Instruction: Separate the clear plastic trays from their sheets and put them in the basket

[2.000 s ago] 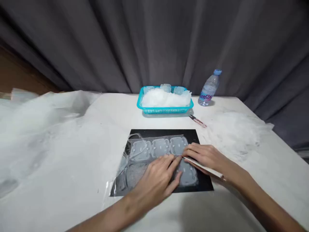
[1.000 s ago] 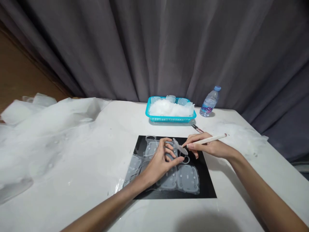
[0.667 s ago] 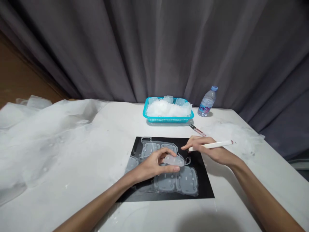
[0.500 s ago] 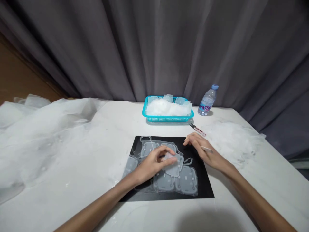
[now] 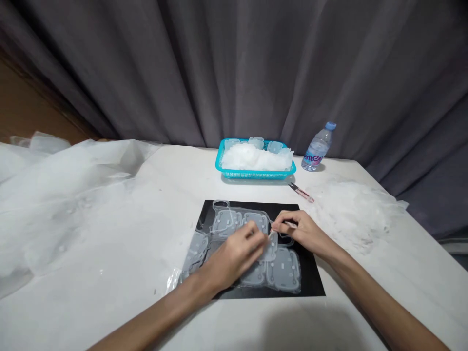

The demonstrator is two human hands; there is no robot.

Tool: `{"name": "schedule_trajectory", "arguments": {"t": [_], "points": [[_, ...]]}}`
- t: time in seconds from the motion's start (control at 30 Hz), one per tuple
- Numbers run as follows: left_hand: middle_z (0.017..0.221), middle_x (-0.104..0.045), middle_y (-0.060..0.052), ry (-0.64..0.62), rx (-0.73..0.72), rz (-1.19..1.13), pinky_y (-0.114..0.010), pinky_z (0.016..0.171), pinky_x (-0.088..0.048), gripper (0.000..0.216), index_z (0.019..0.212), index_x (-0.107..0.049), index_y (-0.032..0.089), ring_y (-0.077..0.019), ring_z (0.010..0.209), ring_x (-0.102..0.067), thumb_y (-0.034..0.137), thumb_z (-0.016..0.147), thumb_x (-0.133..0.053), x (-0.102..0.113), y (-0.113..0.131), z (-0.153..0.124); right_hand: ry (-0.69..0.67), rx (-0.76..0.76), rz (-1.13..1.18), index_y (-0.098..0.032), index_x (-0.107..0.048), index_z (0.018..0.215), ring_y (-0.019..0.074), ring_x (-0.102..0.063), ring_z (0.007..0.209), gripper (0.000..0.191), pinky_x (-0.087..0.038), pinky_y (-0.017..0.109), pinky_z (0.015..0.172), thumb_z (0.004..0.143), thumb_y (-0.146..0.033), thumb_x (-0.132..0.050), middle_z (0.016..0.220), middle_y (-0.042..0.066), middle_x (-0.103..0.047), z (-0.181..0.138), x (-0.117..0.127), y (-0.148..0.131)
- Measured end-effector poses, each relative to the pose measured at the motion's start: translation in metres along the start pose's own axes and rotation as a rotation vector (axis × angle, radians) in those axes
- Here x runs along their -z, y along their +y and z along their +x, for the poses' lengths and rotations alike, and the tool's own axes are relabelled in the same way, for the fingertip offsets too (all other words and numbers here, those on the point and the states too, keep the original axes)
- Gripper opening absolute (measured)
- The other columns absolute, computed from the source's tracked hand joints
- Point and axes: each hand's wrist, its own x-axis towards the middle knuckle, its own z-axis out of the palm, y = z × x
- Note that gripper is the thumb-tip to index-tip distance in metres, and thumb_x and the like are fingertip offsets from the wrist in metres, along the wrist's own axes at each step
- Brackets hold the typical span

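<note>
My left hand (image 5: 243, 251) is closed on the edge of a translucent plastic piece (image 5: 271, 247) with rounded corners, holding it above a black mat (image 5: 310, 278). The fingers of my right hand (image 5: 298, 228) are pinched at the piece's upper edge, close to my left fingertips. A thin pale stick-like tool (image 5: 291, 224) lies in that hand; its tip is hard to make out. Under my hands several similar clear pieces, such as a flat rounded panel (image 5: 283, 270), lie on the mat. Clear looped strips (image 5: 221, 204) lie at its far edge.
A turquoise basket (image 5: 256, 174) full of white translucent pieces stands at the back, with a water bottle (image 5: 317, 148) to its right. A small cutter with a pinkish handle (image 5: 302, 192) lies near a heap of clear scraps (image 5: 351, 214). Crumpled plastic sheeting (image 5: 54, 195) covers the left side.
My right hand has moved left and down to the piece, and its fingers now meet it. My left hand has turned over it, covering more of it. The view has shifted slightly.
</note>
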Motion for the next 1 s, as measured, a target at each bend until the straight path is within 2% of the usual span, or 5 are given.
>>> {"name": "schedule_trajectory", "arguments": {"t": [0.1, 0.27, 0.43, 0.77, 1.0], "points": [[0.103, -0.062, -0.007, -0.119, -0.151, 0.105, -0.032, 0.086, -0.049, 0.022, 0.107, -0.065, 0.021, -0.0196, 0.093, -0.061, 0.021, 0.106, -0.043, -0.002, 0.014, -0.009, 0.236, -0.055, -0.202, -0.020, -0.064, 0.076, 0.0202, -0.062, 0.078, 0.022, -0.042, 0.030, 0.070, 0.093, -0.030, -0.056, 0.083, 0.005, -0.069, 0.005, -0.004, 0.009], [0.093, -0.062, 0.000, 0.063, 0.331, -0.406, -0.027, 0.075, -0.049, 0.021, 0.102, -0.058, 0.023, -0.0153, 0.082, -0.061, 0.043, 0.104, -0.054, 0.005, 0.022, 0.002, 0.323, -0.056, -0.304, -0.023, -0.062, 0.083, 0.0244, -0.064, 0.088, 0.017, -0.043, 0.034, 0.079, 0.095, -0.031, -0.054, 0.094, 0.005, -0.071, 0.002, 0.010, 0.023], [0.097, -0.071, -0.004, 0.023, 0.518, -0.984, -0.038, 0.091, -0.056, 0.027, 0.107, -0.056, 0.021, -0.0215, 0.095, -0.073, 0.045, 0.098, -0.065, 0.020, 0.009, 0.014, 0.409, -0.030, -0.368, -0.023, -0.061, 0.102, 0.0265, -0.064, 0.091, 0.014, -0.045, 0.037, 0.080, 0.098, -0.033, -0.053, 0.108, 0.009, -0.070, -0.001, 0.022, 0.026], [0.110, -0.076, -0.022, 0.069, 0.620, -1.186, -0.050, 0.101, -0.054, 0.052, 0.125, -0.061, 0.007, -0.0313, 0.101, -0.077, 0.054, 0.102, -0.054, 0.034, -0.001, 0.018, -0.207, 0.148, -0.325, -0.024, -0.057, 0.095, 0.0211, -0.059, 0.090, 0.016, -0.046, 0.034, 0.083, 0.096, -0.035, -0.068, 0.095, 0.001, -0.063, -0.034, 0.013, -0.008], [0.115, -0.075, -0.024, 0.040, 0.608, -1.233, -0.047, 0.101, -0.055, 0.056, 0.130, -0.060, 0.004, -0.0313, 0.107, -0.075, 0.053, 0.106, -0.045, 0.037, -0.004, 0.018, -0.257, 0.088, -0.255, -0.024, -0.055, 0.096, 0.0207, -0.058, 0.091, 0.011, -0.046, 0.033, 0.081, 0.105, -0.027, -0.050, 0.099, 0.003, -0.062, -0.036, 0.023, -0.001]]}}
